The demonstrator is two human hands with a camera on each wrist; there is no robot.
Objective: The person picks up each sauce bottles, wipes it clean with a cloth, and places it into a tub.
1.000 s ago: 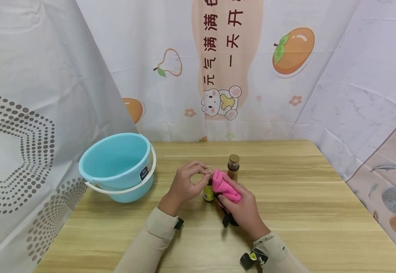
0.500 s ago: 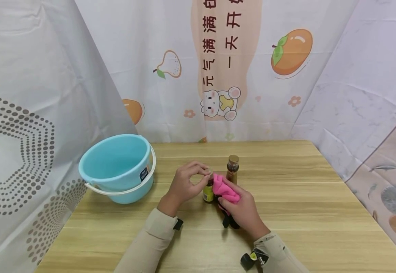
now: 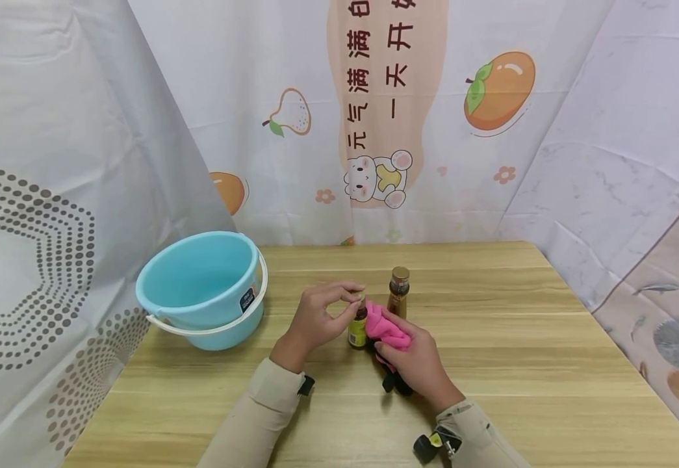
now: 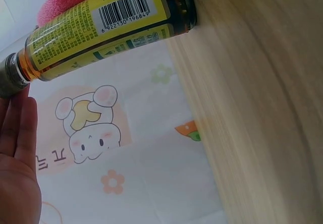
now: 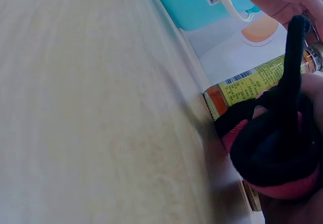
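seen from the head, standing upright on the table [image 3: 538,364] between both hands: a yellow-labelled bottle [image 3: 357,333], pinched at its cap [image 4: 11,76] by thumb and fingers of the left hand [image 3: 320,313]. gripped in the right hand [image 3: 423,361], close at the bottle's side: a bunched pink cloth [image 3: 388,333], with a second bottle [image 3: 398,300] just beyond, gold-capped, and a blue bucket [image 3: 213,340] well off to the left. legible only from the left wrist: a barcode [image 4: 124,11] and its digits, plus amber glass at the neck. clear only from the right wrist: thick black trim [image 5: 243,156] round the cloth's opening and a black strap [image 5: 294,47] jutting upward, mere dark bits from above.
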